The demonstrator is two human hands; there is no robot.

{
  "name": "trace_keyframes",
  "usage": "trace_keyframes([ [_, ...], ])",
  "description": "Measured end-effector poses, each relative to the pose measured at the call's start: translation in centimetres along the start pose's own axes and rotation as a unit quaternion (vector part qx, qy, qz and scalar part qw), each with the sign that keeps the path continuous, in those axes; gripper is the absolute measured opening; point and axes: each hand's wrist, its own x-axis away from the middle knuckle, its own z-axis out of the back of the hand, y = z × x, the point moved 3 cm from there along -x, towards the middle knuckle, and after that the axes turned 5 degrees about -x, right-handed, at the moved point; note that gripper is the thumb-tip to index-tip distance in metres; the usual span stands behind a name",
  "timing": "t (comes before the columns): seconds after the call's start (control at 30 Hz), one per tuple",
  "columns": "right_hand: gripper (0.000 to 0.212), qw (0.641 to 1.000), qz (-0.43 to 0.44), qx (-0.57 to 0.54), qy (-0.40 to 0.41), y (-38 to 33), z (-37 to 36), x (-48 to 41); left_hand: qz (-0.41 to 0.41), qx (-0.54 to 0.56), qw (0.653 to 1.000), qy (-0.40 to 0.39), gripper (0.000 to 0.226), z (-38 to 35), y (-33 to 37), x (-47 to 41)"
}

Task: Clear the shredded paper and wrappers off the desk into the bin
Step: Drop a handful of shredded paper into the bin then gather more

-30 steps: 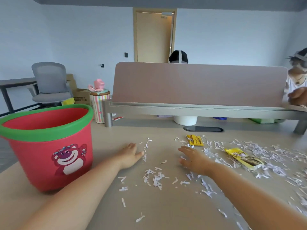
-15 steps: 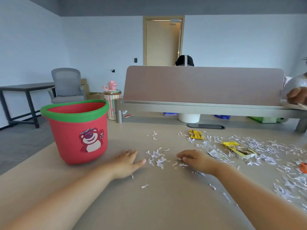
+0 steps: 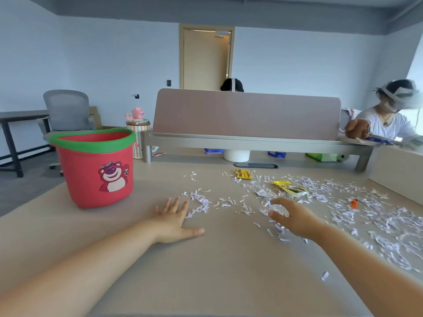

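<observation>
White paper shreds lay strewn over the tan surface, thickest well to the right of the red bin, thinning to a small drift just beside my left hand. Two yellow wrappers and one small orange scrap sat among them, farther from the bin than either hand. My left hand lay flat and spread on the surface, its grip loose and holding nothing. My right hand hovered curled over the shreds, fingers half bent; I could not tell whether it had pinched any.

I judged the likeliest fault to be scatter: the strips are light, so a quick sweep toward the bin could flick them past my left palm or off the near edge. The bin stood upright on the surface, left of both hands, and a heavy shove might tip it.

Beyond the bin, a mauve divider panel closed the far side. A grey office chair, a wooden door and pale blue walls lay behind, and another person sat at the far right.
</observation>
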Motion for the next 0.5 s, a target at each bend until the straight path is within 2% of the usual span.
trace_keyframes([
  [0.1,0.056,0.999,-0.034,0.031,0.003,1.1,0.5,2.0,0.025,0.017,0.999,0.008,0.100,0.2,0.9,-1.1],
  [0.27,0.063,0.997,-0.072,0.026,0.020,2.5,1.9,5.2,0.057,0.020,0.997,0.044,0.102,1.2,4.8,-5.2],
  [0.33,0.065,0.996,-0.084,0.030,0.030,3.6,2.5,6.5,0.022,0.019,0.999,0.041,0.099,1.5,7.2,-6.2],
  [0.43,0.067,0.993,-0.110,0.036,0.038,5.1,3.0,8.3,-0.072,0.043,0.996,0.040,0.091,1.3,11.1,-6.5],
  [0.5,0.085,0.991,-0.122,0.048,0.032,5.7,3.0,9.5,-0.129,0.053,0.990,0.035,0.087,0.9,13.0,-6.0],
])
